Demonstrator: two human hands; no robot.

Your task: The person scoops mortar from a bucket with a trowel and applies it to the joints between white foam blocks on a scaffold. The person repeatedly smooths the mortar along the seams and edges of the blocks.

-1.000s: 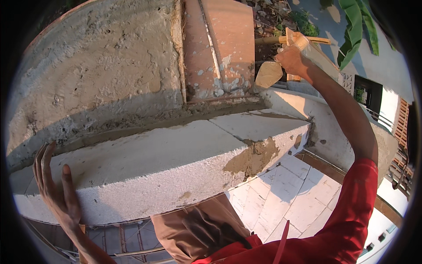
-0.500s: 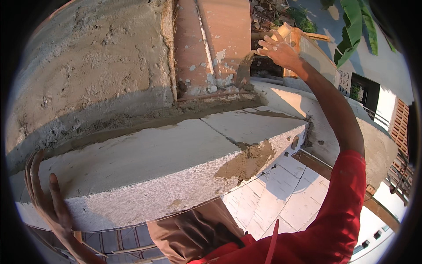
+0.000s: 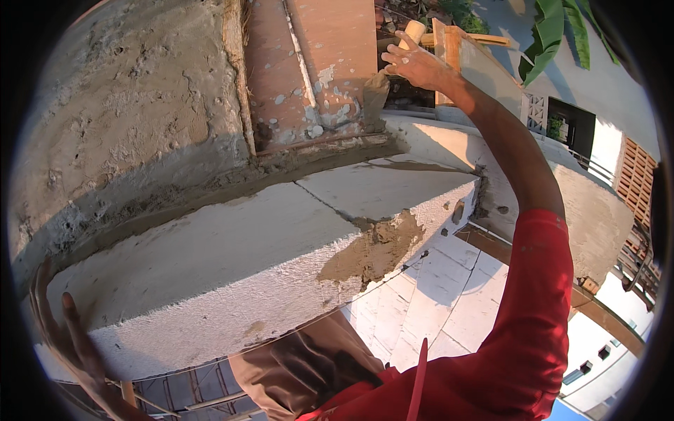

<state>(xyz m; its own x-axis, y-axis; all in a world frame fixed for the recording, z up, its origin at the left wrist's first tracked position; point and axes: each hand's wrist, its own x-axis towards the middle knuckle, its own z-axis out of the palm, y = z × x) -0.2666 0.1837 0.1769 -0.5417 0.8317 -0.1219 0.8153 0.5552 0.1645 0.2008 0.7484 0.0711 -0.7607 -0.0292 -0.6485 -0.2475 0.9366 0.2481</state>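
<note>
Left fingers (image 3: 43, 309) at block edge (image 3: 232, 282)

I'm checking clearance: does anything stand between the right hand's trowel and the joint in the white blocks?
Nothing visible bars the trowel in the right hand from the joint; a low mortar strip lies between, along the far edge of the white blocks.

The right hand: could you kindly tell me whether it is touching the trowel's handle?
Touching: the head view shows the right hand gripping the trowel's pale handle, whose end sticks out beyond it.
</note>
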